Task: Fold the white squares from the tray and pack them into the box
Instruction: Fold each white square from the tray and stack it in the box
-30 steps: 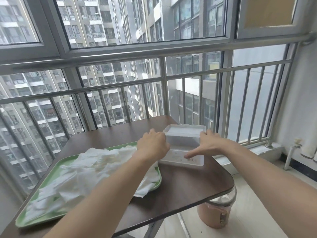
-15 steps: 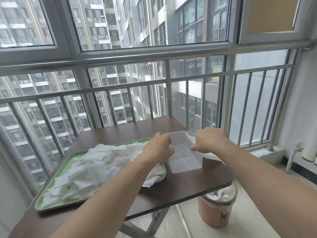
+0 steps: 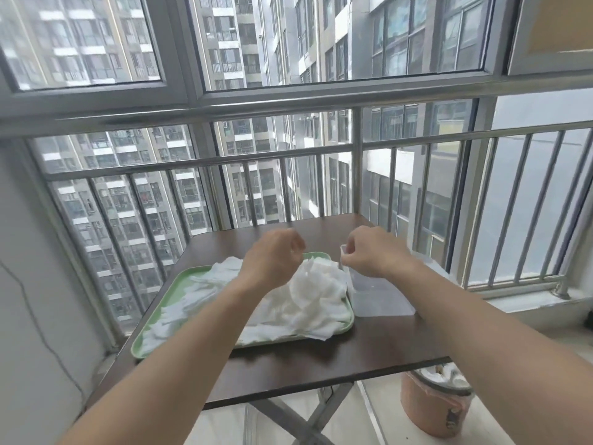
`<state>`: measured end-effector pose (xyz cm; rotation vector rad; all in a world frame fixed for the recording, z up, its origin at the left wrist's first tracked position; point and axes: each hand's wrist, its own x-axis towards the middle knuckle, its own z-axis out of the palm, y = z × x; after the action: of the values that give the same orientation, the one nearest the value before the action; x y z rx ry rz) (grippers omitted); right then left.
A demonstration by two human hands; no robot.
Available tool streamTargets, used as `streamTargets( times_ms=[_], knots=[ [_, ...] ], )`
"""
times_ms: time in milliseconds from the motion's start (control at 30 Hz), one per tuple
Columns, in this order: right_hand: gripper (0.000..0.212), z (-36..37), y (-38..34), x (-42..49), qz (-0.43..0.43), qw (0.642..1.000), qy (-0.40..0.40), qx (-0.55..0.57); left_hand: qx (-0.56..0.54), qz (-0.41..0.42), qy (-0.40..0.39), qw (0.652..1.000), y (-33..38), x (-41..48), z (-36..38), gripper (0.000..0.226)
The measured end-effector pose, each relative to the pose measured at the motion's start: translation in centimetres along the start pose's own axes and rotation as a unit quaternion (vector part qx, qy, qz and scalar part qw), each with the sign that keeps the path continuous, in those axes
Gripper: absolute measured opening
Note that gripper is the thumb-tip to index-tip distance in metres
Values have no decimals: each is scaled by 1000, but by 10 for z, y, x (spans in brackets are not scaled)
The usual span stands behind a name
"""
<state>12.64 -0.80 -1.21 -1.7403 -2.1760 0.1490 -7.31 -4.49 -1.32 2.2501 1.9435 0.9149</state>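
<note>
The right hand (image 3: pixel 373 253) is pinching the clear plastic box (image 3: pixel 382 300). The left hand (image 3: pixel 272 256) is curling above heaped white squares (image 3: pixel 311 297), grip unclear.

Both bare forearms extended forward, the hands raised side by side. Left hand (image 3: pixel 272 256): fingers were curled downward and blurred, its hold indiscernible. Right hand (image 3: pixel 373 253): fingers pinched the rim of the box (image 3: pixel 382 298).

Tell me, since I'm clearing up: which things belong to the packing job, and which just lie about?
Job: white squares, green tray, clear box, right hand pinching its rim.
Lying about: bin on the floor, window railing.
</note>
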Motion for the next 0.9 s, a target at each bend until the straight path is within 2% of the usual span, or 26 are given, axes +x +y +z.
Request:
streamTargets(
  times_ms=[100, 233, 300, 400, 467, 600, 733, 900],
  knots=[
    [12, 7, -18, 4, -69, 991, -18, 115, -7, -23, 1, 1000, -18, -4, -10, 16],
    [9, 16, -39, 6, -114, 983, -32, 141, -20, -49, -15, 998, -42, -8, -12, 16],
    [13, 16, -46, 5, -107, 989, -29, 96, -32, -50, -22, 998, -47, -11, -12, 17],
    [29, 16, -55, 0, -83, 995, -29, -45, -58, -47, -35, 997, -50, -12, -8, 18],
    [33, 18, -57, -3, -71, 995, -45, -58, -70, -39, -36, 996, -48, -12, -5, 15],
    [30, 15, -52, -3, -63, 994, -81, 48, -101, -22, -34, 994, -43, -13, -2, 12],
    [33, 1, -44, -1, -95, 980, -76, 155, -145, 16, -44, 988, -43, -12, -4, 20],
    [35, -7, -47, 2, -121, 935, -39, 331, -311, -20, -66, 948, -43, -8, -6, 44]
  ],
)
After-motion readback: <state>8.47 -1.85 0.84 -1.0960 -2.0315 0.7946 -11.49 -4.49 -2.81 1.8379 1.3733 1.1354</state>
